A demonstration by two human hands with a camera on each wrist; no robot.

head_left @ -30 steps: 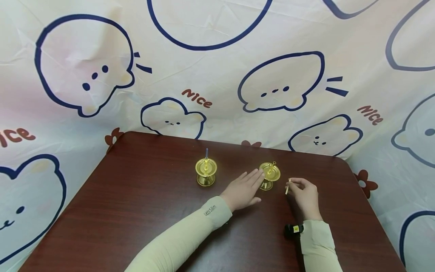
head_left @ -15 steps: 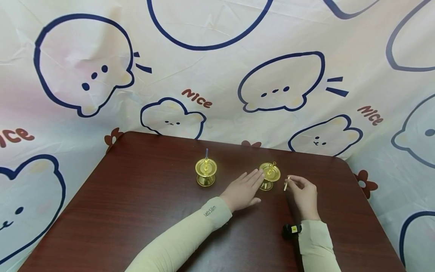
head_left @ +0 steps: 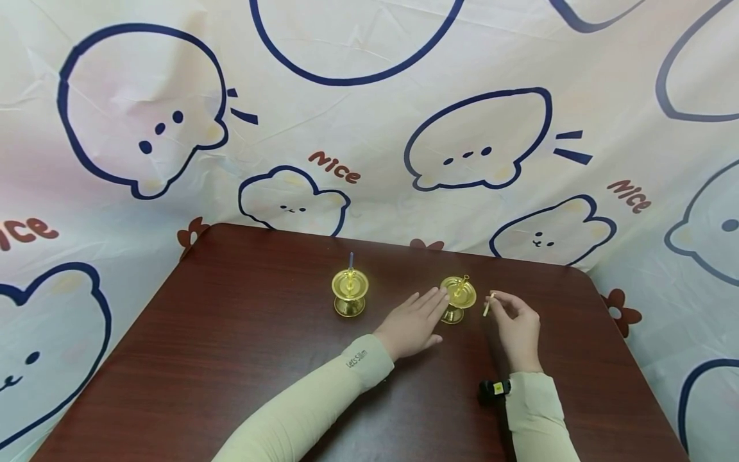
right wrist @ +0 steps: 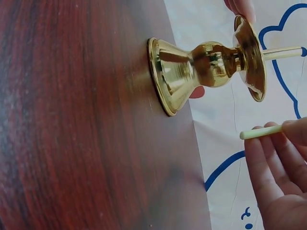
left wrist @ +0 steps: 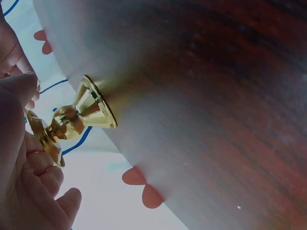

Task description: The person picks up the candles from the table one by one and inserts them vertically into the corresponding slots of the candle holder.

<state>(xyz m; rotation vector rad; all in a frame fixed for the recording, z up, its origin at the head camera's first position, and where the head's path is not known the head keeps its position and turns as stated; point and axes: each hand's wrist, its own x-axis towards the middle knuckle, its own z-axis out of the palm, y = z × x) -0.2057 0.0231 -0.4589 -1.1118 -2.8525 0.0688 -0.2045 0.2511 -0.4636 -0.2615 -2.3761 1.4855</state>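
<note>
Two brass candle holders stand on the table. In the head view, my left hand (head_left: 411,323) reaches with fairly straight fingers to the right candle holder (head_left: 458,294), fingertips at its dish rim. In the left wrist view, the fingers of that left hand (left wrist: 33,191) lie against the dish of the same holder (left wrist: 72,120). My right hand (head_left: 519,328) pinches a thin pale yellow candle (head_left: 486,309) between thumb and fingers, just right of the holder. The right wrist view shows this candle (right wrist: 261,132) apart from the holder's dish (right wrist: 252,60) and its thin upright post (right wrist: 283,52).
The left candle holder (head_left: 349,292) bears a thin blue candle (head_left: 351,260). The dark brown table (head_left: 231,359) ends at a cartoon-printed cloth (head_left: 375,128) behind. A black wrist camera (head_left: 492,390) sits beside the right sleeve.
My right hand has moved slightly toward the table's far side, keeping the candle pinched. The left hand and both holders look unmoved.
</note>
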